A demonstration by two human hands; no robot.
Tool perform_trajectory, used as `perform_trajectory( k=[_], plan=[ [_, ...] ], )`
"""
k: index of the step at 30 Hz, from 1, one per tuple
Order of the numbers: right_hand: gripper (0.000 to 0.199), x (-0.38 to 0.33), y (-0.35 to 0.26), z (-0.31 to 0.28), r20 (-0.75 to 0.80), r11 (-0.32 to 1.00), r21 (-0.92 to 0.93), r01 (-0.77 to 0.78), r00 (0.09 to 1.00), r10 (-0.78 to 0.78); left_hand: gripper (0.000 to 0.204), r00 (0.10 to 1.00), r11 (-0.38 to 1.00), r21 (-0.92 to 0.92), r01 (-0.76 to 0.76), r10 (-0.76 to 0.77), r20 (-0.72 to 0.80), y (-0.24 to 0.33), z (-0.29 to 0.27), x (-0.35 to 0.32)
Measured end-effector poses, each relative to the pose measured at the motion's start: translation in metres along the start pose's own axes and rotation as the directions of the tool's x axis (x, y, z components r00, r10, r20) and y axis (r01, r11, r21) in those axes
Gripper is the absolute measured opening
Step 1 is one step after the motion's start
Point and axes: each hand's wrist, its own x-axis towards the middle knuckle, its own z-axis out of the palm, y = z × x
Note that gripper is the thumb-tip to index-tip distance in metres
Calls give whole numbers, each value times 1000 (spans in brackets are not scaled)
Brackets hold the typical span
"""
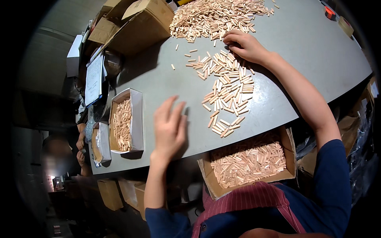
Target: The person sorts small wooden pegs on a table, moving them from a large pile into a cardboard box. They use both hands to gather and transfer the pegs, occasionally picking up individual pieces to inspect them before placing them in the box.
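Small pale wooden dowel pins [232, 85] lie scattered in a loose band across the middle of the grey table [278, 105]. A big heap of the same pins [218, 18] covers the far part. Between heap and band, my right hand [247, 47] rests low with bent, parted fingers, its tips at the tabletop beside several pins. My left hand [170, 129] hovers over the table left of the band, slightly blurred, fingers apart and nothing visible in them. Below the near edge, an open cardboard box [292, 156] full of pins sits against my apron.
Left on the table stand a white-sided box [137, 119] of pins and a smaller box [104, 139]. Behind them are a clipboard [94, 81] and a large carton [143, 29]. A tape roll [345, 26] lies far right. Another person's hands [80, 148] show at left.
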Motion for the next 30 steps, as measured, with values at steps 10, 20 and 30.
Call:
perform_trajectory(
  k=[10, 20, 30],
  plan=[
    [28, 1, 0, 3, -59, 998, -62, 1, 998, -5, 73, 913, 953, -222, -204, 267, 307, 46, 40, 25],
    [26, 2, -5, 2, -33, 998, -20, -64, 997, 63, 50, 969, 745, -621, 246, -208, 134, 10, 8, -20],
    [24, 3, 0, 3, -17, 1000, -19, 16, 1000, -17, 47, 993, 980, -167, 112, -105, 52, 22, 19, -41]
  ],
)
